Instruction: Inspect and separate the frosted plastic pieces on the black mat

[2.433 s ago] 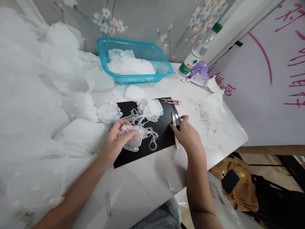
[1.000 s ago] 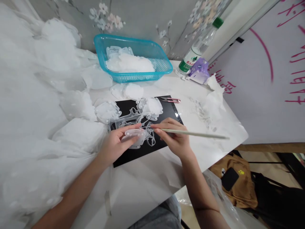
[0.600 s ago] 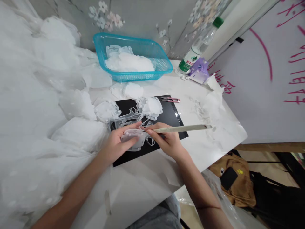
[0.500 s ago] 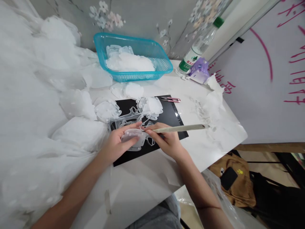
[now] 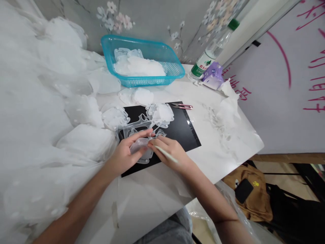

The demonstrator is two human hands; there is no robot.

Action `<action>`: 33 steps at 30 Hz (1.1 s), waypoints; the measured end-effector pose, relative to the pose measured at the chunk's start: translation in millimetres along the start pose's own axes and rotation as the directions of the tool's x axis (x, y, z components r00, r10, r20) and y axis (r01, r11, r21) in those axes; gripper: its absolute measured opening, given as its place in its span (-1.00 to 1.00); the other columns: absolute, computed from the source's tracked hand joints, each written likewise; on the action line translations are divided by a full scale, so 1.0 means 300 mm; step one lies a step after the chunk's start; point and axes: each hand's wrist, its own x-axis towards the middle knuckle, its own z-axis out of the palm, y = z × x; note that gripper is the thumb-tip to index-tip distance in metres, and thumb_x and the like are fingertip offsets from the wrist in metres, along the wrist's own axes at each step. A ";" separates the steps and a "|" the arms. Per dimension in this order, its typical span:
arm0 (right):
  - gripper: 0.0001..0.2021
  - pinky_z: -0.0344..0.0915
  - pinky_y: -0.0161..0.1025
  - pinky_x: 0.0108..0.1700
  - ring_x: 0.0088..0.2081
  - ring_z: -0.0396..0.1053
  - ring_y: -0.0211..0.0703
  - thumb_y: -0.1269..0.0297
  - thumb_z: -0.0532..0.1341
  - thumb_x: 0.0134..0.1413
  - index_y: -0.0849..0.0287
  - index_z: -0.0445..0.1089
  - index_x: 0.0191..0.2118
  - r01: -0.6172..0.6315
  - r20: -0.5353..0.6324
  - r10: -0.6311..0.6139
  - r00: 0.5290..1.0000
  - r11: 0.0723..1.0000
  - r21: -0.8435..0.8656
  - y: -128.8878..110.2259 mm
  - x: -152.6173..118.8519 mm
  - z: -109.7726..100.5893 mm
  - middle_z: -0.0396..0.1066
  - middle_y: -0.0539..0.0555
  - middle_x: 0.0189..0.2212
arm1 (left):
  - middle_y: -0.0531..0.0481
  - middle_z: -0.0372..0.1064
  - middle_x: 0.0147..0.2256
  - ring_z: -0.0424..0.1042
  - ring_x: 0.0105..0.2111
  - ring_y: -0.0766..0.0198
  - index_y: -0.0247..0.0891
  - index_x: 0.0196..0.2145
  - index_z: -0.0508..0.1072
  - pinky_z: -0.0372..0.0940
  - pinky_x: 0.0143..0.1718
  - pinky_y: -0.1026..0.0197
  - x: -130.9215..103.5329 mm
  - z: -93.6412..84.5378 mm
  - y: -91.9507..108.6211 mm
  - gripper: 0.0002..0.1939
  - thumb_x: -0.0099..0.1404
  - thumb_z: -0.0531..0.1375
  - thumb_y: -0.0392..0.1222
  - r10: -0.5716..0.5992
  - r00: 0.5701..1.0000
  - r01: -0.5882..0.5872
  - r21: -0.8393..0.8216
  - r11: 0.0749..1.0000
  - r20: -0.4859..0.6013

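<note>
My left hand (image 5: 122, 154) is closed on a translucent white plastic piece (image 5: 138, 145), pinched between thumb and fingers. My right hand (image 5: 174, 152) grips a slim, pale stick-like tool (image 5: 166, 153); its working tip is hidden by the fingers, close to the piece's right edge. Both hands are over a black mat (image 5: 184, 134), their fingertips almost meeting. Clear cut-out plastic frames (image 5: 134, 128) lie on the mat just beyond the hands. A stack of translucent pieces (image 5: 161, 114) rests at the mat's far edge, with pink-handled thread snips (image 5: 185, 106) to its right.
A blue basket (image 5: 149, 81) with white pieces stands at the back. Clear bags of white pieces (image 5: 83, 140) crowd the left. A green-capped bottle (image 5: 203, 64), a purple packet (image 5: 213, 75) and plastic scraps (image 5: 220, 125) are on the right. A whiteboard (image 5: 284, 112) borders the table's right side.
The stick-like tool has swung from pointing right to slanting back toward me across my right hand. My right hand has turned and moved slightly left, closer to the plastic piece.
</note>
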 end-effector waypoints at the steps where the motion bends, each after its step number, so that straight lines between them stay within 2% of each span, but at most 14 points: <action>1: -0.79 0.15 -0.34 -0.48 -0.48 0.28 -0.26 0.41 -0.01 0.31 0.23 0.32 -0.32 0.033 0.013 -0.032 0.999 0.996 -0.085 0.001 -0.002 0.009 0.33 0.06 -0.48 | -0.07 0.33 0.10 0.30 0.11 0.07 -0.19 0.08 0.36 0.19 0.16 0.10 0.000 0.001 -0.002 -0.56 0.25 0.18 -0.11 0.017 1.000 -0.017 0.012 1.000 0.001; 4: -0.82 0.08 -0.33 -0.51 -0.46 0.27 -0.24 0.45 0.02 0.28 0.24 0.34 -0.31 0.077 0.010 -0.077 0.997 0.962 -0.262 0.009 -0.007 0.027 0.30 0.06 -0.49 | -0.09 0.28 0.12 0.26 0.14 0.10 -0.20 0.06 0.31 0.21 0.15 0.13 0.002 0.003 -0.008 -0.58 0.24 0.16 -0.18 0.080 0.996 -0.079 0.035 0.996 -0.029; 8: -0.81 0.06 -0.34 -0.54 -0.49 0.27 -0.29 0.41 0.03 0.30 0.22 0.37 -0.29 -0.072 -0.182 0.008 0.983 0.935 -0.348 0.018 -0.006 0.027 0.29 0.03 -0.52 | -0.15 0.32 0.05 0.27 0.12 0.13 -0.25 0.04 0.24 0.28 0.06 0.16 0.006 0.004 -0.011 -0.58 0.22 0.16 -0.22 0.143 0.987 -0.141 0.029 0.990 -0.077; 10: -0.80 0.09 -0.35 -0.53 -0.51 0.27 -0.31 0.40 0.03 0.30 0.23 0.38 -0.27 -0.147 -0.285 0.045 0.957 0.927 -0.345 0.024 -0.005 0.021 0.30 0.03 -0.52 | -0.14 0.33 0.02 0.36 0.01 0.16 -0.23 0.06 0.22 0.33 -0.03 0.17 0.004 0.004 -0.009 -0.55 0.21 0.16 -0.24 0.117 0.991 -0.116 0.019 0.993 -0.062; 13: -0.78 0.15 -0.36 -0.49 -0.49 0.30 -0.29 0.38 0.02 0.31 0.23 0.40 -0.25 -0.255 -0.399 0.123 0.909 0.921 -0.295 0.046 -0.005 0.008 0.34 0.05 -0.50 | -0.09 0.32 -0.01 0.43 -0.25 0.29 -0.17 0.07 0.21 0.36 -0.25 0.22 -0.005 0.004 -0.002 -0.51 0.17 0.15 -0.29 0.043 0.998 -0.043 -0.006 0.999 -0.043; 15: -0.78 0.20 -0.34 -0.44 -0.46 0.32 -0.27 0.33 0.03 0.30 0.21 0.41 -0.27 -0.329 -0.461 0.227 0.858 0.932 -0.154 0.064 -0.007 -0.005 0.37 0.07 -0.48 | -0.06 0.32 -0.05 0.40 -0.37 0.35 -0.16 0.05 0.22 0.33 -0.37 0.26 -0.009 0.005 0.003 -0.51 0.14 0.14 -0.31 0.003 0.999 -0.005 -0.038 0.999 -0.053; 17: -0.77 0.20 -0.32 -0.45 -0.51 0.28 -0.29 0.24 0.07 0.27 0.20 0.41 -0.32 -0.388 -0.484 0.407 0.775 0.910 0.144 0.076 -0.008 -0.019 0.35 0.04 -0.51 | -0.05 0.34 -0.09 0.38 -0.39 0.35 -0.17 0.03 0.24 0.31 -0.40 0.27 -0.009 0.005 0.005 -0.53 0.13 0.14 -0.29 -0.012 0.998 0.008 -0.060 0.998 -0.062; 18: -0.76 0.17 -0.33 -0.49 -0.56 0.22 -0.31 0.19 0.09 0.25 0.20 0.41 -0.34 -0.394 -0.451 0.515 0.729 0.854 0.339 0.079 -0.008 -0.027 0.31 0.00 -0.56 | -0.05 0.34 -0.11 0.39 -0.37 0.33 -0.19 0.01 0.25 0.31 -0.37 0.26 -0.008 0.004 0.005 -0.55 0.13 0.16 -0.27 -0.012 0.998 0.008 -0.064 0.998 -0.066; 19: -0.74 0.12 -0.33 -0.55 -0.61 0.15 -0.34 0.15 0.11 0.23 0.20 0.40 -0.35 -0.383 -0.382 0.617 0.687 0.755 0.532 0.080 -0.008 -0.035 0.23 -0.04 -0.62 | -0.05 0.35 -0.12 0.39 -0.34 0.32 -0.20 0.00 0.25 0.32 -0.34 0.26 -0.005 0.002 0.004 -0.55 0.13 0.18 -0.25 -0.013 0.998 0.009 -0.065 0.998 -0.068; 21: -0.72 -0.01 -0.36 -0.63 -0.68 -0.02 -0.38 0.08 0.15 0.18 0.19 0.39 -0.39 -0.320 -0.201 0.740 0.641 0.496 0.807 0.078 -0.006 -0.051 0.06 -0.11 -0.71 | -0.04 0.35 -0.15 0.40 -0.27 0.29 -0.21 -0.01 0.24 0.32 -0.29 0.26 0.000 -0.002 0.000 -0.54 0.14 0.23 -0.20 -0.026 0.997 0.020 -0.082 0.996 -0.073; 23: -0.73 -0.06 -0.37 -0.65 -0.70 -0.10 -0.40 0.07 0.19 0.13 0.18 0.38 -0.41 -0.235 -0.101 0.755 0.648 0.324 0.917 0.074 -0.002 -0.062 -0.04 -0.15 -0.75 | -0.02 0.35 -0.17 0.40 -0.24 0.28 -0.20 0.01 0.22 0.30 -0.27 0.28 0.003 -0.006 -0.005 -0.52 0.15 0.25 -0.17 -0.053 0.995 0.042 -0.125 0.991 -0.083; 26: -0.78 -0.03 -0.38 -0.64 -0.72 -0.07 -0.40 0.08 0.15 0.16 0.14 0.35 -0.31 -0.137 -0.115 0.739 0.664 0.271 0.953 0.070 0.001 -0.066 0.05 -0.17 -0.77 | 0.00 0.35 -0.19 0.40 -0.24 0.30 -0.19 0.02 0.21 0.29 -0.27 0.31 0.004 -0.008 -0.011 -0.49 0.15 0.27 -0.16 -0.082 0.993 0.065 -0.188 0.980 -0.083; 29: -0.78 0.05 -0.36 -0.64 -0.72 0.10 -0.36 0.10 0.01 0.29 0.10 0.28 -0.19 -0.105 -0.168 0.688 0.706 0.337 0.936 0.060 -0.004 -0.049 0.36 -0.09 -0.63 | 0.03 0.35 -0.21 0.40 -0.25 0.33 -0.18 0.01 0.22 0.28 -0.27 0.35 0.003 -0.004 -0.016 -0.49 0.14 0.30 -0.16 -0.095 0.991 0.071 -0.234 0.970 -0.090; 33: -0.79 0.25 -0.31 -0.52 -0.60 0.34 -0.29 0.15 -0.04 0.33 0.10 0.24 -0.22 -0.186 -0.241 0.552 0.798 0.606 0.774 0.034 -0.022 -0.004 0.52 0.03 -0.42 | 0.09 0.36 -0.26 0.39 -0.27 0.40 -0.16 -0.04 0.29 0.28 -0.26 0.41 0.002 0.002 -0.027 -0.56 0.15 0.31 -0.17 -0.102 0.984 0.053 -0.305 0.951 -0.147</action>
